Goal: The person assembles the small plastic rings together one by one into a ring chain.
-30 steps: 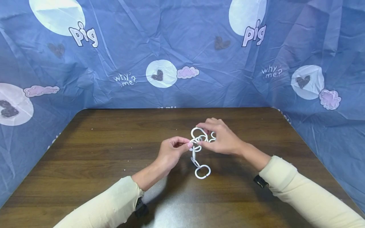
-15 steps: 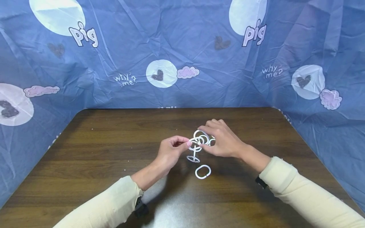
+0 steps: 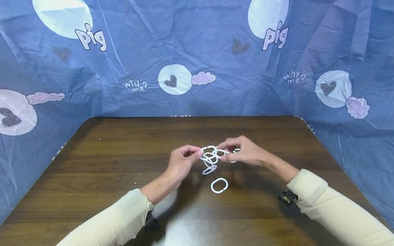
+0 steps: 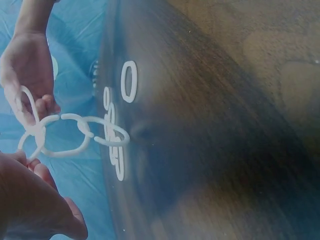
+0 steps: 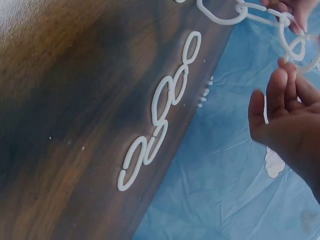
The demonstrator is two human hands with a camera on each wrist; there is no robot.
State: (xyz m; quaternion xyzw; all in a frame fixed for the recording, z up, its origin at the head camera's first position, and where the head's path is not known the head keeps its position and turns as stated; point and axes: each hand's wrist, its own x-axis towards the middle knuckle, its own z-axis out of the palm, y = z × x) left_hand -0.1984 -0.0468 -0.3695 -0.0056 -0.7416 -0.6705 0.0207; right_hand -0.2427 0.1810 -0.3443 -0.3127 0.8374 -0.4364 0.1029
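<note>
My left hand pinches a white plastic chain link between thumb and fingertips, above the table. More linked links hang from there, the lowest one tilted nearly flat; in the left wrist view a hanging link shows a gap in its side. Just right of it, my right hand holds another white link by its right end, and this link overlaps the left hand's one. In the right wrist view, the right hand's thumb and fingertips meet at the links.
A single link with a small gap lies on the brown wooden table in front of the hands. Another row of joined links lies on the table below the right hand, partly hidden by it in the head view. A blue printed cloth surrounds the table.
The right hand has shifted right and slightly lower, drawing its link out beside the left hand's. The hanging links have swung left, away from the loose link. The left hand moved slightly left.
</note>
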